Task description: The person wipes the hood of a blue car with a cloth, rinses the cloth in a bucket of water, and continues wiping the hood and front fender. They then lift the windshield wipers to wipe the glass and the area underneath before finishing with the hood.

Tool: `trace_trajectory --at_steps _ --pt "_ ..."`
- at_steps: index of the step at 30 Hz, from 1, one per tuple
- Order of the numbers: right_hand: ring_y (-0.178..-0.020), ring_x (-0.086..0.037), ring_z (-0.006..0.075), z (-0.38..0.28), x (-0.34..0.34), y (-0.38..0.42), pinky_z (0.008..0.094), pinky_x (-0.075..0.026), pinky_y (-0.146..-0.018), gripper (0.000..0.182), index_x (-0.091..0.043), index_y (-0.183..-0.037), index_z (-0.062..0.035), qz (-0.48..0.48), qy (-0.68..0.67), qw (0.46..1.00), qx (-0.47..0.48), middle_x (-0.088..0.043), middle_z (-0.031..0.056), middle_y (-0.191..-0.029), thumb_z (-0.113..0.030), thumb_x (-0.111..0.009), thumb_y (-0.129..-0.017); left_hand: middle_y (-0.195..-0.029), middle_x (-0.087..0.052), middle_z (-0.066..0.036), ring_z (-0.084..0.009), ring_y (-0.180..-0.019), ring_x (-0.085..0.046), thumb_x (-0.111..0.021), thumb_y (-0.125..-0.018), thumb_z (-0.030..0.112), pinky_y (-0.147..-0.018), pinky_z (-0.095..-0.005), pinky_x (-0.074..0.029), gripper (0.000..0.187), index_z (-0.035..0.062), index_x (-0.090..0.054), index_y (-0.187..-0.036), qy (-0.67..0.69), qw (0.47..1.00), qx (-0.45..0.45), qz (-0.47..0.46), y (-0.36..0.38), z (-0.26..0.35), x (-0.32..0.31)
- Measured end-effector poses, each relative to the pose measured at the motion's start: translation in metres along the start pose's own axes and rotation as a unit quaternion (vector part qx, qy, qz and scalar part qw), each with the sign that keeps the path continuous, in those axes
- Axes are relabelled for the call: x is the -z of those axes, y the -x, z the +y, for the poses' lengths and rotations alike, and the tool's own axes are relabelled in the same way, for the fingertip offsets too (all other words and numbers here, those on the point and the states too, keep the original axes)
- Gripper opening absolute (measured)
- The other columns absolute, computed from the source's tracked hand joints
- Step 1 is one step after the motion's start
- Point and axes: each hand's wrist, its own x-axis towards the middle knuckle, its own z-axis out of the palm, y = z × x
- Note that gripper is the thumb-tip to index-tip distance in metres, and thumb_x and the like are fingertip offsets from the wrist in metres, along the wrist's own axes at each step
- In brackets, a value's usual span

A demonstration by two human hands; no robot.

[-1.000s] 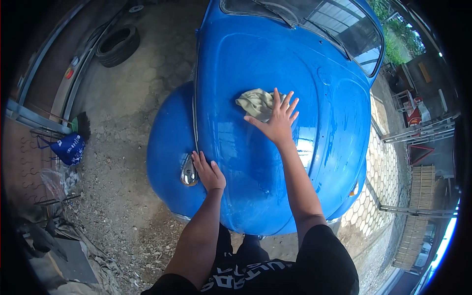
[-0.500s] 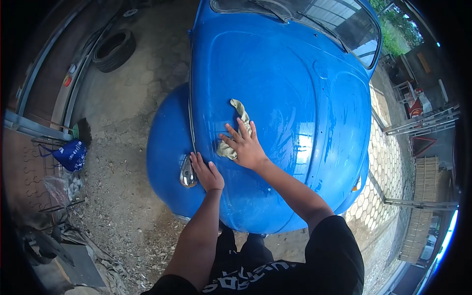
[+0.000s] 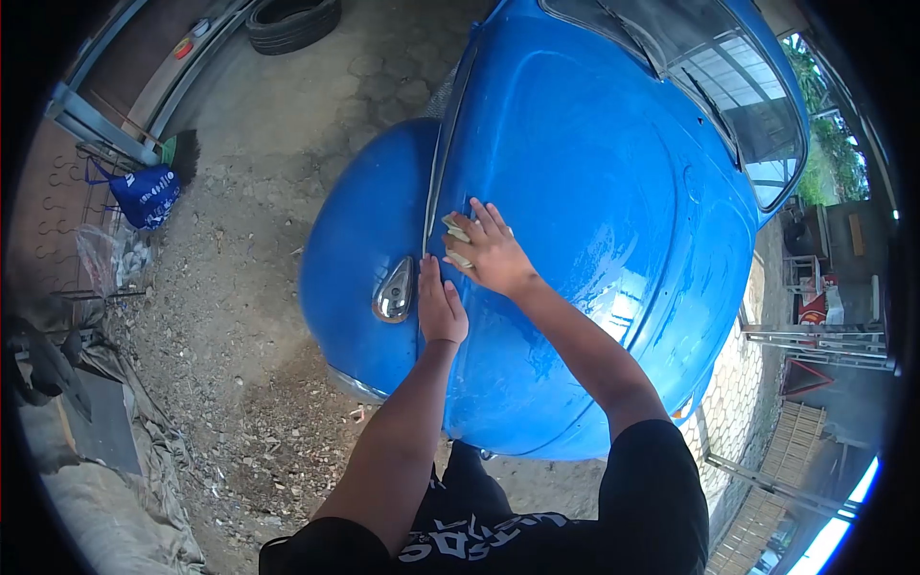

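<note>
One blue bag [image 3: 146,199] hangs at far left, contents hidden, above a clear plastic bag [image 3: 99,257]. Next, a chrome fitting [image 3: 394,295] sits on the blue fender [image 3: 356,206]. The left hand [image 3: 443,311] lies flat, fingers close together, at the hood's [image 3: 575,144] left edge. Near that edge, the right hand [image 3: 491,253], fingers slightly spread, covers a pale cloth [image 3: 459,255] on the hood.

A garage-like yard, with a loose tyre [image 3: 292,27] beside a blue car [image 3: 575,192].
</note>
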Motion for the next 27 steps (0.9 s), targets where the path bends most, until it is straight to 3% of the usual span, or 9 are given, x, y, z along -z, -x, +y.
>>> trace_trajectory --at_steps 1,9,11,13,15,18,22,25,27 --pt "-0.151 -0.043 0.0497 -0.006 -0.008 -0.002 0.0638 -0.037 -0.123 0.041 -0.077 -0.126 -0.0179 -0.013 0.0 0.999 0.043 -0.06 0.0139 -0.153 -0.046 -0.076 -0.096 -0.167 -0.039 -0.028 -0.0439 -0.157 -0.036 -0.039 -0.112 0.023 -0.13 -0.0524 -0.029 0.057 -0.0059 -0.036 -0.162 0.008 1.0 0.003 0.005 0.001 0.0 0.001" --pt "-0.143 -0.051 0.0529 0.049 -0.048 -0.128 0.0581 -0.036 -0.125 0.034 -0.079 -0.12 -0.0155 0.046 0.116 0.984 -0.128 -0.073 0.0163 -0.135 -0.037 -0.074 -0.094 -0.168 -0.036 -0.029 -0.0419 -0.159 -0.033 -0.048 -0.109 0.023 -0.131 -0.0513 -0.027 0.063 -0.0082 -0.034 -0.162 -0.019 0.997 -0.073 0.005 0.022 -0.006 0.012" --pt "-0.139 -0.055 0.0535 0.013 -0.052 -0.104 0.0573 -0.035 -0.126 0.038 -0.08 -0.117 -0.0135 -0.042 0.129 0.989 -0.051 -0.076 0.0173 -0.126 -0.041 -0.074 -0.091 -0.169 -0.034 -0.029 -0.043 -0.159 -0.033 -0.044 -0.111 0.024 -0.131 -0.0516 -0.027 0.063 -0.0076 -0.032 -0.163 -0.039 0.996 -0.081 -0.017 0.059 -0.02 0.021" --pt "-0.14 -0.055 0.0467 -0.064 -0.049 -0.054 0.0537 -0.034 -0.128 0.037 -0.081 -0.113 -0.0123 -0.25 0.114 0.96 0.047 -0.075 0.0155 -0.128 -0.041 -0.076 -0.089 -0.171 -0.03 -0.029 -0.0436 -0.16 -0.03 -0.043 -0.112 0.028 -0.132 -0.0526 -0.025 0.066 -0.0067 -0.028 -0.165 -0.037 0.995 -0.081 -0.035 0.104 -0.036 0.025" --pt "-0.142 -0.054 0.0445 -0.117 -0.055 0.006 0.0532 -0.033 -0.129 0.039 -0.078 -0.117 -0.0139 -0.293 0.097 0.944 0.114 -0.072 0.0146 -0.132 -0.04 -0.077 -0.088 -0.173 -0.027 -0.027 -0.0421 -0.161 -0.027 -0.046 -0.111 0.03 -0.132 -0.0529 -0.023 0.068 -0.0048 -0.027 -0.166 -0.025 0.996 -0.07 -0.053 0.146 -0.056 0.024" --pt "-0.146 -0.05 0.0471 -0.083 -0.047 -0.008 0.0554 -0.031 -0.129 0.05 -0.071 -0.132 -0.0099 -0.309 0.068 0.936 0.156 -0.061 0.0206 -0.149 -0.041 -0.073 -0.093 -0.174 -0.024 -0.027 -0.0425 -0.162 -0.026 -0.049 -0.111 0.034 -0.133 -0.0537 -0.023 0.071 -0.0037 -0.026 -0.167 -0.027 0.994 -0.049 -0.09 0.208 -0.085 0.035" --pt "-0.15 -0.045 0.0462 -0.015 -0.052 -0.096 0.0548 -0.029 -0.13 0.062 -0.06 -0.142 -0.0019 -0.09 0.242 0.966 -0.029 -0.056 0.0227 -0.155 -0.039 -0.071 -0.094 -0.174 -0.023 -0.029 -0.0445 -0.162 -0.025 -0.049 -0.111 0.037 -0.132 -0.0555 -0.023 0.074 -0.0036 -0.025 -0.167 -0.019 0.996 -0.016 -0.086 0.258 -0.114 0.035" --pt "-0.151 -0.043 0.0456 -0.038 -0.072 -0.083 0.0546 -0.03 -0.129 0.057 -0.062 -0.137 -0.0014 -0.12 0.262 0.957 -0.047 -0.055 0.0231 -0.156 -0.036 -0.07 -0.093 -0.174 -0.02 -0.03 -0.0448 -0.162 -0.022 -0.05 -0.111 0.039 -0.132 -0.0569 -0.02 0.075 -0.0032 -0.024 -0.168 -0.037 0.996 0.039 -0.072 0.284 -0.124 0.034" --pt "-0.149 -0.045 0.0469 -0.085 -0.062 -0.045 0.0547 -0.032 -0.128 0.056 -0.062 -0.135 -0.0001 -0.276 0.15 0.949 -0.015 -0.055 0.0254 -0.153 -0.034 -0.07 -0.091 -0.175 -0.019 -0.03 -0.045 -0.163 -0.02 -0.05 -0.111 0.039 -0.132 -0.0568 -0.019 0.074 -0.0034 -0.026 -0.167 -0.038 0.995 0.074 -0.048 0.307 -0.124 0.035"
